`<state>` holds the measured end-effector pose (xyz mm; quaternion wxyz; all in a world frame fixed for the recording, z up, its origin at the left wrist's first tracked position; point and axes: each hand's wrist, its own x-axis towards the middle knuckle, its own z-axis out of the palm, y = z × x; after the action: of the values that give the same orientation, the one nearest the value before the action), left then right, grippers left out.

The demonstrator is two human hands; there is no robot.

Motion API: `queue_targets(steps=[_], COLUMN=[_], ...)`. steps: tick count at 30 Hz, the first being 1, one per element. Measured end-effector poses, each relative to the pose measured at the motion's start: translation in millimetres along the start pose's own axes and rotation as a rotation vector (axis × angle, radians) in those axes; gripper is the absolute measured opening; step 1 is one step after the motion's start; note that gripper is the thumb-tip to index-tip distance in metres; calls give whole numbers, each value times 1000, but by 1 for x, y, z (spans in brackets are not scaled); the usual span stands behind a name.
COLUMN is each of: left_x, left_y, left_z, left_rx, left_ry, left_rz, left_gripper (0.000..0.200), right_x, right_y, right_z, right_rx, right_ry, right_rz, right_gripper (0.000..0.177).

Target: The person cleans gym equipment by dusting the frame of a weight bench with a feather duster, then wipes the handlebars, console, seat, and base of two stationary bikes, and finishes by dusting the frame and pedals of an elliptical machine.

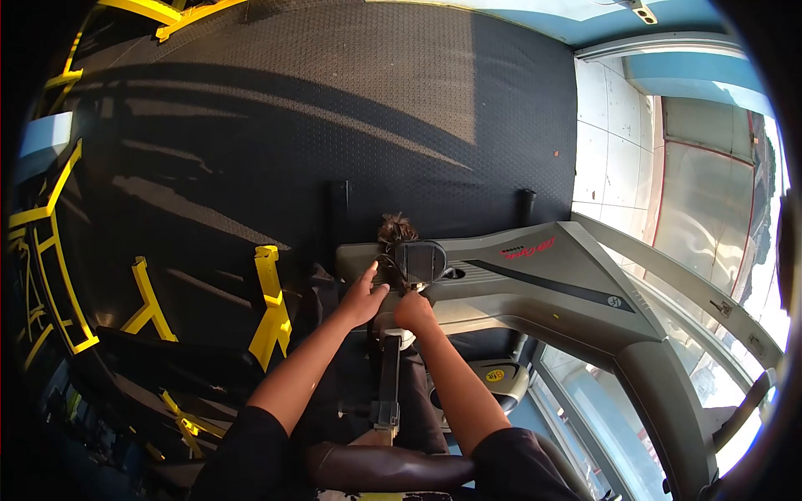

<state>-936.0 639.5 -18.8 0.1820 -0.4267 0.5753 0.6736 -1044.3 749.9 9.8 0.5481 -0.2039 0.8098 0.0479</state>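
My left hand [365,298] is beside the pedal of an exercise bike, its fingers partly stretched out and apart, with nothing visible in it. Just to its right, my right hand [413,313] is closed in a fist at the lower end of the pedal. What lies inside the fist is hidden. The black ribbed pedal [422,261] sits against the grey bike body [535,255], which bears red lettering. Behind the pedal's upper left edge sticks out a brown shaggy tuft [397,227], like a duster head; its handle cannot be made out.
A dark padded seat [388,468] is close below my arms. Yellow metal frames [269,309] stand on the left. Black textured matting [334,108] covers the floor, with white tiles [610,142] at right. The bike's upright [660,401] and a window are at lower right.
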Motion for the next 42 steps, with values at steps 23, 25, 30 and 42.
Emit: queue_targets(steps=[23, 25, 30, 42], left_x=[-71, -77, -92, -149], left_y=[-84, -75, -38, 68], left_z=[9, 1, -18, -136], left_rx=[-242, -335, -330, 110], left_ry=[-13, -69, -95, -344], left_rz=[-109, -148, -67, -3], left_gripper=[71, 68, 60, 46], right_x=[-47, -70, -182, -487], right_y=[18, 48, 106, 120], right_z=[-68, -60, -65, 85], right_rx=[388, 308, 603, 1114], right_ry=[-301, -167, -117, 349], right_rz=[-61, -193, -130, 282], right_gripper=[36, 39, 38, 34])
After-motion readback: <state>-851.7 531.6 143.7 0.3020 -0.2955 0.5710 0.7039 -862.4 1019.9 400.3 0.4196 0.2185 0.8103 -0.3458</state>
